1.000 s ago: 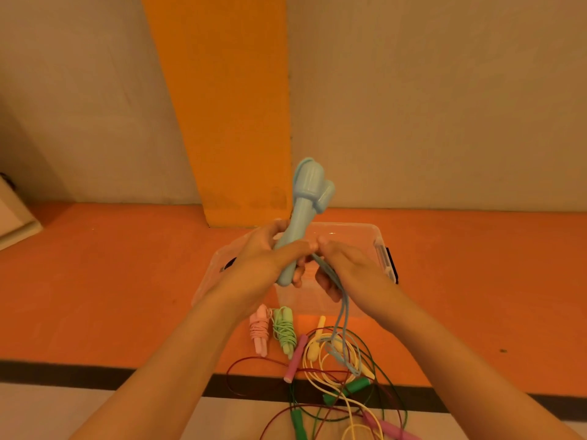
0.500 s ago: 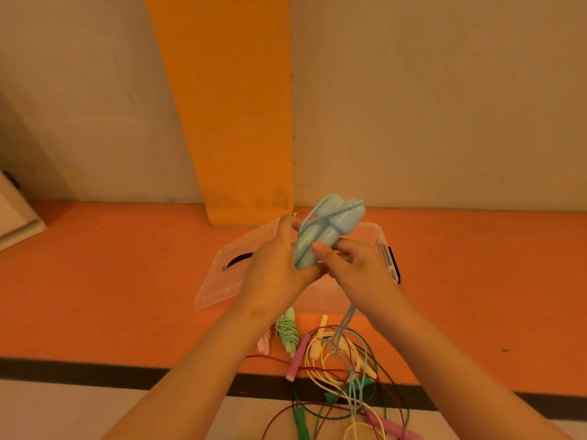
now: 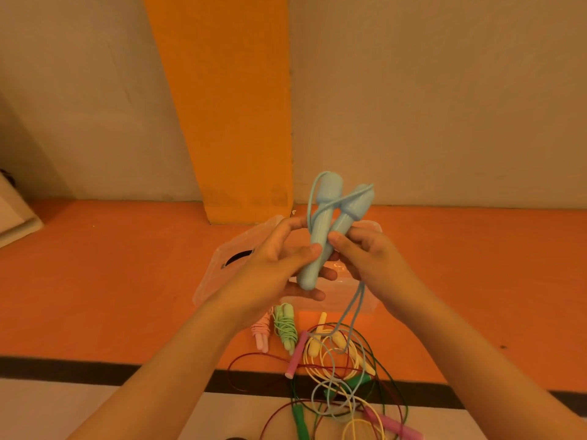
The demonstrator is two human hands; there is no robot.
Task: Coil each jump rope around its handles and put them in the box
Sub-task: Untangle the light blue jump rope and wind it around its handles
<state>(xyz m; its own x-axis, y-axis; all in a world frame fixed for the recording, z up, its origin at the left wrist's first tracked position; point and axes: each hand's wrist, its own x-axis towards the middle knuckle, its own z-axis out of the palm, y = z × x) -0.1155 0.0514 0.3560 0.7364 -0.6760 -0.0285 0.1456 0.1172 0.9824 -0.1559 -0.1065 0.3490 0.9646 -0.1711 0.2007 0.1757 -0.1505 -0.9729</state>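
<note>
Two light blue jump rope handles [image 3: 330,223] stand side by side, tilted up and to the right, above the clear plastic box [image 3: 209,281]. My left hand [image 3: 279,274] grips their lower ends. My right hand [image 3: 368,258] pinches the blue cord [image 3: 354,309] beside the handles. One loop of cord crosses the handle tops; the rest hangs down to the floor. A coiled pink rope [image 3: 262,333] and a coiled green rope [image 3: 286,328] lie in front of the box.
A tangle of loose ropes [image 3: 336,376] in yellow, pink, dark green and dark red lies on the orange floor and over a black stripe [image 3: 95,369]. An orange pillar [image 3: 228,106] and beige wall stand behind the box. A white object [image 3: 12,214] sits at far left.
The handles were tipped low to the right half a second ago and now point higher. A loop of blue cord has come across their tops. My right hand has shifted to the right of them.
</note>
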